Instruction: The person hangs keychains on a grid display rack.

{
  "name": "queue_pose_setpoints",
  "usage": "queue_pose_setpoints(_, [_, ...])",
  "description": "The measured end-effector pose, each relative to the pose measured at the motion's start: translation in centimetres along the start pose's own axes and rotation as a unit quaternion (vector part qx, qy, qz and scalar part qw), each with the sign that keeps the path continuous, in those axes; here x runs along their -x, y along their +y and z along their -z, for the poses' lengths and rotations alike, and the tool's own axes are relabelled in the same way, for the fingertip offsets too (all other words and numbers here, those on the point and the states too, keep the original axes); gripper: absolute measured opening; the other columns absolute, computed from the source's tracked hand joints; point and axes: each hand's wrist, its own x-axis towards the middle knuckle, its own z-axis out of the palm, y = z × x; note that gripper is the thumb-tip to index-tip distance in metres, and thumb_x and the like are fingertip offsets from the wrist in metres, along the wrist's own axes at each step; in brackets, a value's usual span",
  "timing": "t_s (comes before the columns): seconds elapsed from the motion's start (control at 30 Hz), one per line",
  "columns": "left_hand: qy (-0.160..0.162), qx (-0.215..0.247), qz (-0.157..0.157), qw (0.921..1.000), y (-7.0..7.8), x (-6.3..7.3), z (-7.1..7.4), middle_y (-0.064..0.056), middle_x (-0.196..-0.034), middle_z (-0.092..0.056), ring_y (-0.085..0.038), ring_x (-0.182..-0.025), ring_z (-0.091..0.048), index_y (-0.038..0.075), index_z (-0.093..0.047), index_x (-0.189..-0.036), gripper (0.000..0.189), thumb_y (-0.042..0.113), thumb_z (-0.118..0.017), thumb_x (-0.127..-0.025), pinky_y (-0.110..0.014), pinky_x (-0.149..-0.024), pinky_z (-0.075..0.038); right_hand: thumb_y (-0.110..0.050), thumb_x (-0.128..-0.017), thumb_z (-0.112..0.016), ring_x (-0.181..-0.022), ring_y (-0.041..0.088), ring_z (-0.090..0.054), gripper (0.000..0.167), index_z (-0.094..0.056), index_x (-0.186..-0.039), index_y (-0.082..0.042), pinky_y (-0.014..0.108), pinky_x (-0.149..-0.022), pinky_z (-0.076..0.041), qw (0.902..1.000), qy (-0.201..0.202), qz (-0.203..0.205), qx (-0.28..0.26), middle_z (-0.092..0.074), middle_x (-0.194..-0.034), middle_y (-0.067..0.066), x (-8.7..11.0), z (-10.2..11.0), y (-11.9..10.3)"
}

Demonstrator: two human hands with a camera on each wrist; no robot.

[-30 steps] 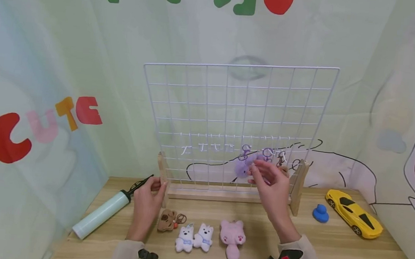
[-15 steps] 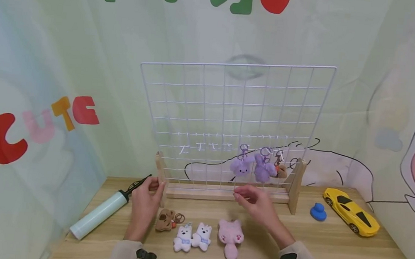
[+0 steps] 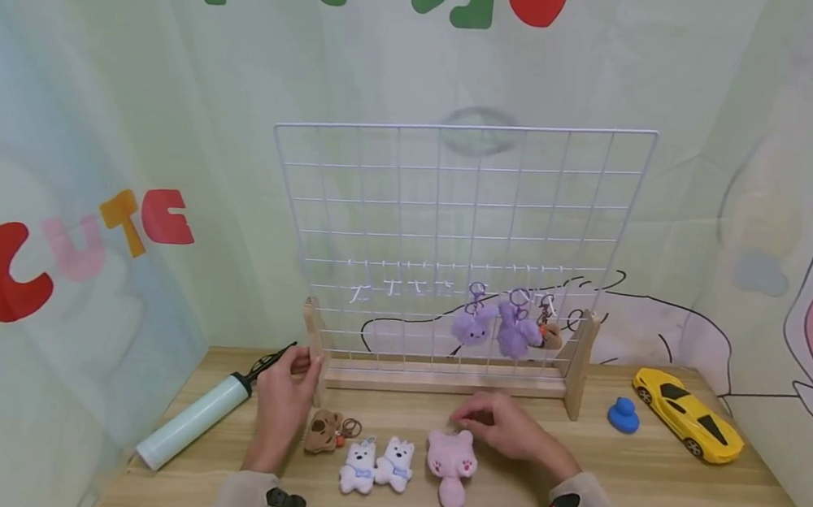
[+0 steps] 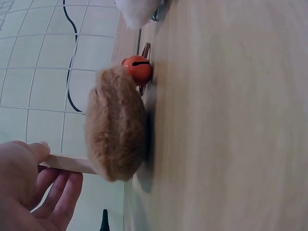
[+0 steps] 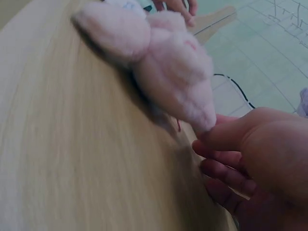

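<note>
In the head view, my left hand (image 3: 289, 381) grips the left wooden post of a white wire grid rack (image 3: 455, 209); thumb and fingers lie on opposite sides of the post (image 4: 72, 162). My right hand (image 3: 507, 426) is at the top of a pink plush keychain (image 3: 453, 458) lying on the table. In the right wrist view, the thumb meets the plush's ear; whether it is pinched is unclear. Left of it lie two white bear keychains (image 3: 395, 463) (image 3: 359, 468) and a brown plush keychain (image 3: 324, 432) with an orange bell (image 4: 138, 70).
Two purple plush keychains (image 3: 473, 328) (image 3: 516, 333) and a brown one (image 3: 551, 336) hang from the rack's hooks. A hand pump (image 3: 195, 421) lies at the left. A blue rubber duck (image 3: 624, 415) and a yellow toy car (image 3: 688, 415) stand at the right.
My right hand has left the hanging purple keychain and come down to the pink plush on the table. My left hand has stayed on the post.
</note>
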Motion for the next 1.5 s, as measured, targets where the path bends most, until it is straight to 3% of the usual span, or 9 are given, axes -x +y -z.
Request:
queue_pose_setpoints(0.2, [-0.001, -0.003, -0.001, 1.0, 0.0, 0.0, 0.0, -0.017, -0.1, -0.083, -0.032, -0.091, -0.082, 0.002, -0.075, -0.108, 0.018, 0.018, -0.08, -0.101, -0.051, -0.076, -0.068, -0.002, -0.098, -0.074, -0.11, 0.016, -0.062, 0.033, -0.082, -0.12, -0.026, 0.032, -0.094, -0.054, 0.9978, -0.03, 0.009, 0.058, -0.071, -0.116, -0.004, 0.5, 0.1, 0.4])
queue_pose_setpoints(0.37, [0.001, -0.003, -0.002, 1.0, 0.1, 0.0, 0.0, -0.017, -0.1, -0.083, -0.032, -0.091, -0.082, 0.002, -0.075, -0.108, 0.018, 0.018, -0.079, -0.101, -0.051, -0.076, -0.068, -0.001, -0.093, -0.076, -0.116, 0.014, -0.049, 0.046, -0.082, -0.123, -0.034, 0.033, -0.098, -0.043, 0.9941, -0.043, 0.006, 0.1, -0.061, -0.121, -0.005, 0.6, -0.1, 0.2])
queue_pose_setpoints(0.53, [0.001, -0.006, -0.003, 1.0, 0.2, 0.0, 0.1, -0.018, -0.1, -0.083, -0.033, -0.091, -0.081, 0.001, -0.074, -0.109, 0.018, 0.018, -0.079, -0.101, -0.052, -0.076, -0.067, 0.0, -0.092, -0.077, -0.117, 0.016, -0.048, 0.043, -0.082, -0.119, -0.034, 0.035, -0.1, -0.042, 0.9945, -0.04, 0.001, 0.097, -0.06, -0.121, -0.003, 0.6, -0.2, 0.2])
queue_pose_setpoints(0.73, [-0.005, -0.006, 0.01, 0.9999, 0.2, 0.0, 0.1, -0.017, -0.102, -0.083, -0.032, -0.093, -0.081, 0.003, -0.075, -0.11, 0.02, 0.02, -0.079, -0.102, -0.05, -0.077, -0.068, -0.006, -0.092, -0.078, -0.118, 0.019, -0.052, 0.029, -0.079, -0.107, -0.03, 0.038, -0.102, -0.045, 0.9955, -0.028, 0.013, 0.09, -0.062, -0.12, -0.002, 0.6, -0.1, 0.4])
queue_pose_setpoints(0.93, [-0.008, -0.007, 0.015, 0.9998, 0.2, 0.0, 0.1, -0.017, -0.102, -0.083, -0.032, -0.094, -0.081, 0.002, -0.075, -0.111, 0.021, 0.021, -0.078, -0.102, -0.051, -0.077, -0.068, -0.01, -0.101, -0.074, -0.108, 0.013, -0.066, 0.014, -0.077, -0.109, -0.022, 0.029, -0.098, -0.056, 0.9998, -0.02, -0.001, -0.008, -0.074, -0.111, -0.004, 0.4, 0.4, 1.1])
queue_pose_setpoints(1.07, [-0.01, -0.005, 0.018, 0.9998, 0.3, 0.0, 0.1, -0.018, -0.103, -0.083, -0.033, -0.094, -0.081, 0.002, -0.075, -0.111, 0.021, 0.021, -0.078, -0.102, -0.05, -0.077, -0.068, -0.01, -0.104, -0.071, -0.107, 0.012, -0.071, 0.012, -0.078, -0.112, -0.014, 0.026, -0.098, -0.058, 0.9969, -0.01, -0.012, -0.077, -0.079, -0.111, 0.003, 0.2, 0.8, 1.6])
queue_pose_setpoints(1.3, [-0.007, -0.003, 0.018, 0.9998, 0.0, 0.0, 0.0, -0.018, -0.103, -0.083, -0.032, -0.094, -0.082, 0.003, -0.075, -0.11, 0.021, 0.022, -0.078, -0.102, -0.05, -0.077, -0.068, -0.014, -0.107, -0.068, -0.096, 0.015, -0.071, 0.013, -0.076, -0.116, -0.01, 0.029, -0.084, -0.063, 0.9854, -0.011, -0.034, -0.167, -0.076, -0.112, 0.009, 0.0, 0.9, 1.5])
queue_pose_setpoints(1.5, [-0.009, -0.006, 0.022, 0.9997, 0.1, 0.0, 0.0, -0.018, -0.103, -0.083, -0.033, -0.094, -0.082, 0.003, -0.075, -0.11, 0.021, 0.022, -0.078, -0.103, -0.051, -0.078, -0.068, -0.017, -0.109, -0.064, -0.104, 0.018, -0.074, 0.016, -0.071, -0.118, -0.005, 0.034, -0.091, -0.062, 0.9726, -0.006, -0.06, -0.225, -0.076, -0.119, 0.014, -0.1, 1.1, 0.7])
